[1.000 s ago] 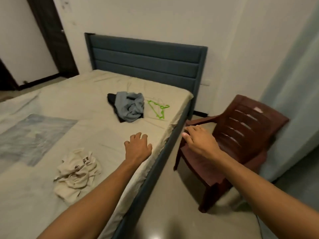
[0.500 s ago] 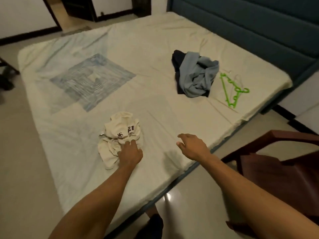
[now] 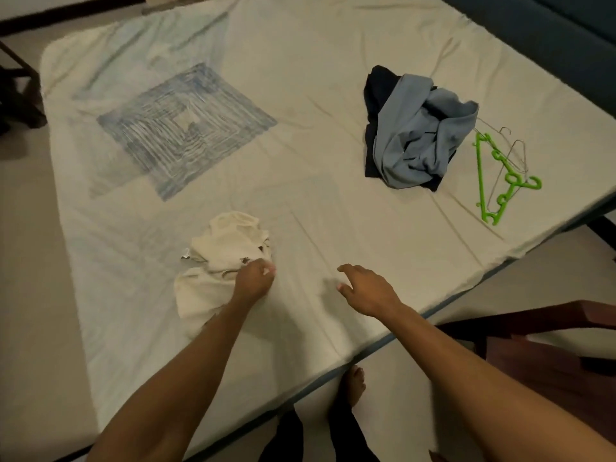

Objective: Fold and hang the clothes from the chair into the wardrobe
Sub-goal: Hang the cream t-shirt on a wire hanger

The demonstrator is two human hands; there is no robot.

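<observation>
A crumpled cream garment [image 3: 221,261] lies on the bed near the front edge. My left hand [image 3: 254,277] is closed on its right side, fingers pinching the cloth. My right hand [image 3: 365,290] hovers just right of it over the bare sheet, fingers spread, holding nothing. Farther back on the right lies a heap of light blue and dark navy clothes [image 3: 415,135]. Beside that heap rest a green plastic hanger [image 3: 496,181] and a thin wire hanger [image 3: 515,155]. The wardrobe is not in view.
The bed [image 3: 333,95] has a pale sheet with a blue square print [image 3: 185,128]. A dark red plastic chair [image 3: 546,348] stands at the lower right. The blue headboard [image 3: 560,35] runs along the upper right. My bare foot [image 3: 353,385] is by the bed's edge.
The view swung from the chair down onto the bed. My left hand dropped to the cream garment and closed on it. My right hand left the chair's arm and came over the sheet.
</observation>
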